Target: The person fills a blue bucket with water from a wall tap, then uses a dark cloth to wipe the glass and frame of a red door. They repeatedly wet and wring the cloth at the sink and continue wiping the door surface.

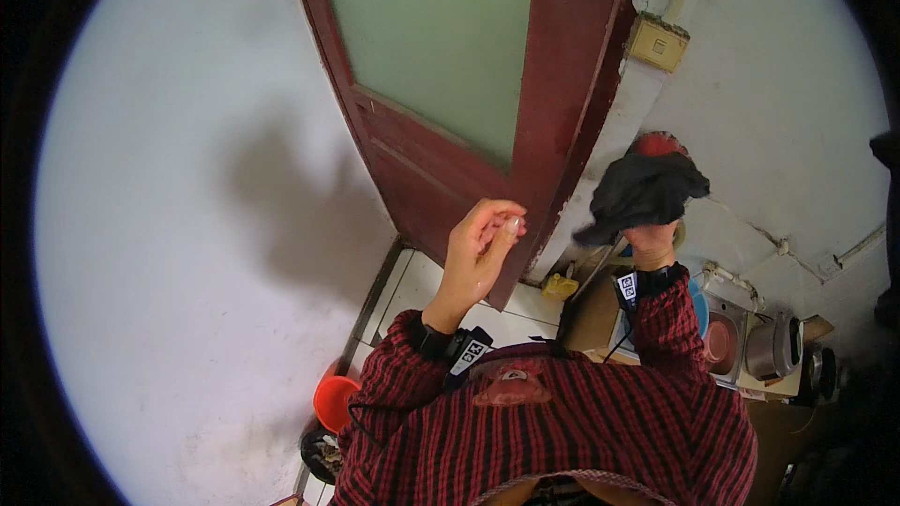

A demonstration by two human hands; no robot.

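Note:
My left hand (481, 253) is raised in front of the red-brown door, its fingers loosely curled, with a gap to the thumb and nothing visible in it. My right hand (652, 239) grips a dark, crumpled cloth (645, 193), which covers most of the fingers. Behind the top of the cloth shows a red object (659, 144), too hidden to name. Both wrists carry black straps with small printed tags.
Ahead stands a door (562, 84) with a frosted pane (436, 35), beside a yellowed wall switch (659, 44). At the right are a metal sink (737, 320) with a pink basin (717, 341) and a cooker (770, 348). An orange bucket (334, 402) and a bin (321, 457) sit low left.

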